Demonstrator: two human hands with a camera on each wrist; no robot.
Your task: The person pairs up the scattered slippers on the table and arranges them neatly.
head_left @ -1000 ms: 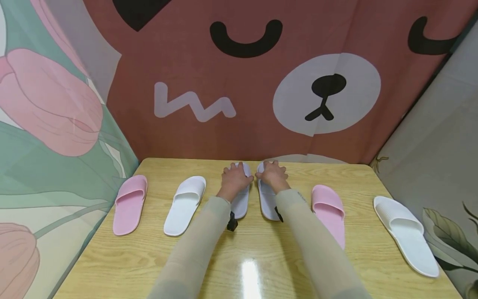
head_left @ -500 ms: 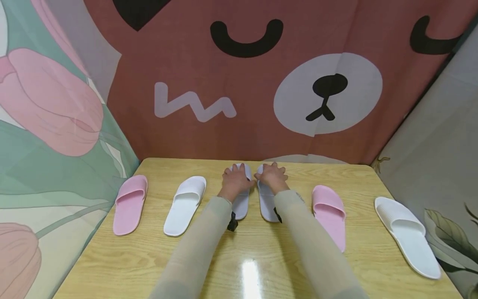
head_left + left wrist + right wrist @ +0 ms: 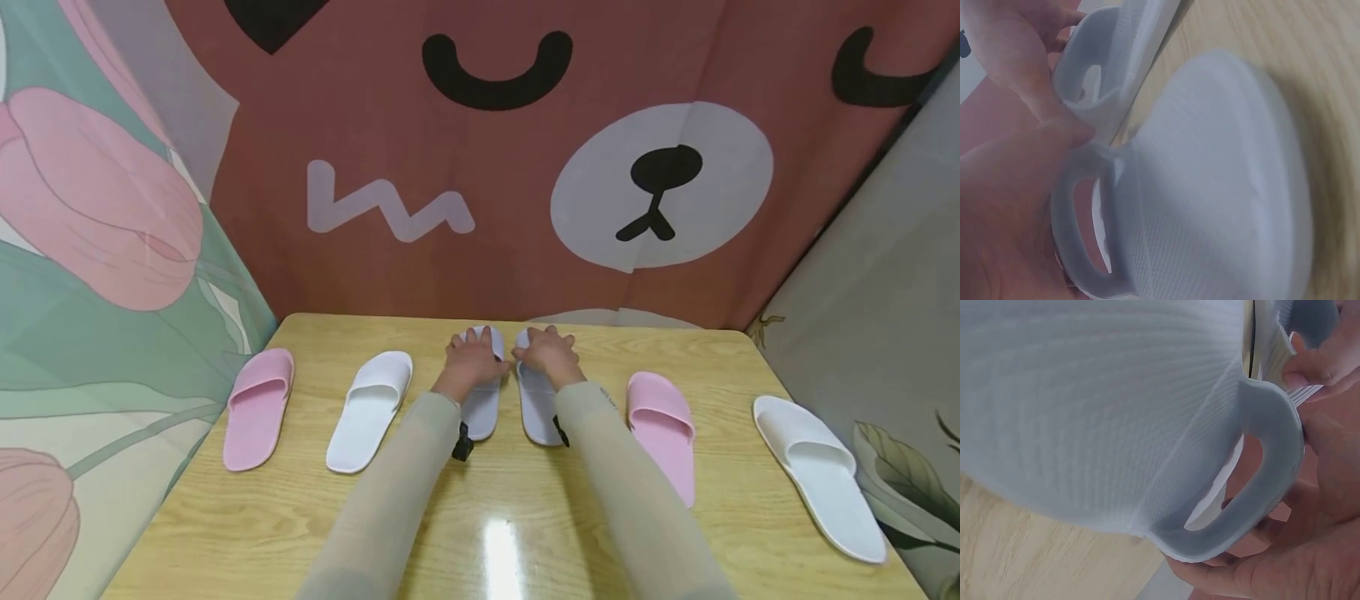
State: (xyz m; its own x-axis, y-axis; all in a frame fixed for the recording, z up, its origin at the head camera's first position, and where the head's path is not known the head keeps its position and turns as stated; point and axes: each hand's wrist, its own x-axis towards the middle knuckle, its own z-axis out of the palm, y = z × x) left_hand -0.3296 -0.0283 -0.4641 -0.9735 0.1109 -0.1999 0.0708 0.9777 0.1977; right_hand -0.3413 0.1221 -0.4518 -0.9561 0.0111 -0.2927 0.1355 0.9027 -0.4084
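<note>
Side by side at the table's far edge lie two pale grey slippers, toes toward the wall. My left hand point(image 3: 471, 365) comes down over the strap of the left grey slipper point(image 3: 482, 412), thumb on its inner side and fingers across the outer side. Likewise, my right hand point(image 3: 551, 354) grips the right grey slipper point(image 3: 537, 412) over its strap. In the left wrist view the ribbed footbed of the left slipper point(image 3: 1204, 181) fills the middle, with the hand at its strap. The right wrist view has thumb and fingers around the strap of the right slipper point(image 3: 1085, 412). Each palm hides part of a strap.
A pink slipper point(image 3: 255, 425) and a white slipper point(image 3: 365, 433) lie to the left on the wooden table point(image 3: 225, 533). On the right are another pink slipper point(image 3: 663, 417), partly behind my sleeve, and another white slipper point(image 3: 825, 483). A brown bear-print cloth point(image 3: 375, 275) hangs behind.
The head view has shifted very slightly. Both hands stay on the grey slippers, and the slippers keep their places.
</note>
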